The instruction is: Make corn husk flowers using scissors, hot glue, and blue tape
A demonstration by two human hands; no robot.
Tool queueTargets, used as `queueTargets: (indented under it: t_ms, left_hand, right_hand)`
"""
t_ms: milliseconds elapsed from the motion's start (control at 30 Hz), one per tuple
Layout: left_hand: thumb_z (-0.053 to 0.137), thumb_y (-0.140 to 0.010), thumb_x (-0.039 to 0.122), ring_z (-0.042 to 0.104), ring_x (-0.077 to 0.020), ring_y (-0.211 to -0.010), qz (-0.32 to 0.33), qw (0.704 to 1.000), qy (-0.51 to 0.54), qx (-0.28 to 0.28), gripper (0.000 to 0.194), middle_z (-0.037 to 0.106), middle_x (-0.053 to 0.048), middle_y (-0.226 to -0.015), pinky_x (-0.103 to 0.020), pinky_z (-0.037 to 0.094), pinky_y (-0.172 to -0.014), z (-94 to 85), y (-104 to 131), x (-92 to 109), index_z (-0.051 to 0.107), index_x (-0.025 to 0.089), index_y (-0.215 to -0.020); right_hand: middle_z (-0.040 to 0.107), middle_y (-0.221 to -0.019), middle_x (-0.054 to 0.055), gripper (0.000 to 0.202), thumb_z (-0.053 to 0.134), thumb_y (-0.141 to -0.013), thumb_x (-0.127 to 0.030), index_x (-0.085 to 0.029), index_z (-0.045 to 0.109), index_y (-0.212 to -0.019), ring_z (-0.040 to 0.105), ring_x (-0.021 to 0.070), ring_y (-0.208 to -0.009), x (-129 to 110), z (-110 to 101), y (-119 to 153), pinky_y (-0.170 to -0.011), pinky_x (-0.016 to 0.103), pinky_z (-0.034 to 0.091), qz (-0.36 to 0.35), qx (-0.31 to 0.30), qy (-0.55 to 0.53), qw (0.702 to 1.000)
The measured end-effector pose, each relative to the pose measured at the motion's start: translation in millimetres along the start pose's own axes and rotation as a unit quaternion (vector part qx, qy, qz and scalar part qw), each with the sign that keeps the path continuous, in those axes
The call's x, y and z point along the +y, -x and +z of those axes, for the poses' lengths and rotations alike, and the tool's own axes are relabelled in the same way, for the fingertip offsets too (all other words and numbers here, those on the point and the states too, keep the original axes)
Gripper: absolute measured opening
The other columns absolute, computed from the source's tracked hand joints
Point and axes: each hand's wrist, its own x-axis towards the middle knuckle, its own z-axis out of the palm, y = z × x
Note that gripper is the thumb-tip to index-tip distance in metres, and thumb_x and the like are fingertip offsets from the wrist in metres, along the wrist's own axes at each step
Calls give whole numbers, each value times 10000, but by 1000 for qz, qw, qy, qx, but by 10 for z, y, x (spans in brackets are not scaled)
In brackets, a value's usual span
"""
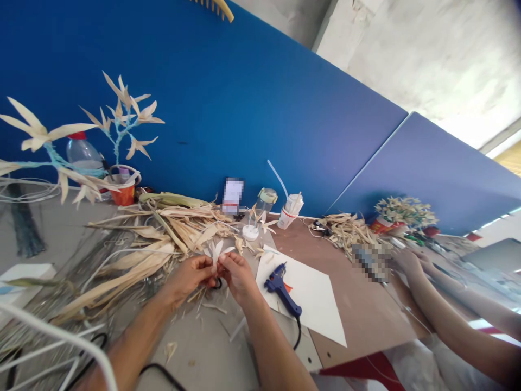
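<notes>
Over the middle of the table, my left hand (197, 276) and my right hand (236, 272) meet, fingers pinched together. Between their fingertips stands a small pale corn husk flower (215, 252) with several thin petals spread upward. Both hands appear to grip its base, which the fingers partly hide. Just left of and behind my hands lies a heap of dried corn husks (134, 260). To the right of my right hand, a blue glue gun (280, 288) rests on a white sheet (319, 296).
Husk flowers on blue stems (120, 122) rise from a red cup (122, 193) at back left. Behind my hands are a phone (232, 195), a glass jar (266, 200) and a paper cup (288, 217). A co-worker's arms (431, 293) reach in from the right. White wires (61, 342) curve at front left.
</notes>
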Motion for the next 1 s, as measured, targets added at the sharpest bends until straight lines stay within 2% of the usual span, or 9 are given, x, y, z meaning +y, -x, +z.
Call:
queueTargets:
  t_ms: [200,400,633,833,1000]
  left_hand:
    - [781,-572,372,522,-103,-503,-25,999,32,-24,292,602,14,-598,-241,399,-536,31,-3,-37,606,153,-652]
    - [806,-581,359,538,-97,-531,-47,993,87,-57,304,610,4,-649,-239,427,-557,18,12,-54,651,140,-725]
    - [785,-659,380,567,-91,-534,-53,984,153,-79,296,627,-13,-671,-214,444,-531,39,28,-38,659,125,-743]
    - [787,-683,277,564,-74,-511,-82,968,221,-90,225,627,-19,-663,-190,468,-519,-15,33,-45,671,112,-784]
    - [790,-678,192,572,-75,-551,-83,955,274,-77,172,621,-22,-661,-179,499,-539,-60,15,-44,674,113,-778]
  right_hand:
    - [532,-438,-31,284,756,-581,-384,-168,577,-535,433,76,-405,21,-53,-47,-431,201,360,35,7,-37,999]
    - [556,-466,-24,223,735,-577,-330,-168,583,-564,454,82,-413,-19,-42,-37,-424,203,384,41,-6,-54,998]
    - [553,-493,-28,231,711,-637,-357,-168,580,-608,480,92,-415,-31,-66,-35,-432,212,396,45,-38,-50,997]
    - [546,-509,-21,350,681,-690,-495,-158,599,-636,500,95,-426,-62,-53,-18,-476,225,416,38,-70,-56,995]
    - [628,-663,10,379,714,-680,-502,-141,661,-780,525,80,-478,-25,-82,-49,-481,206,418,53,-21,-83,995]
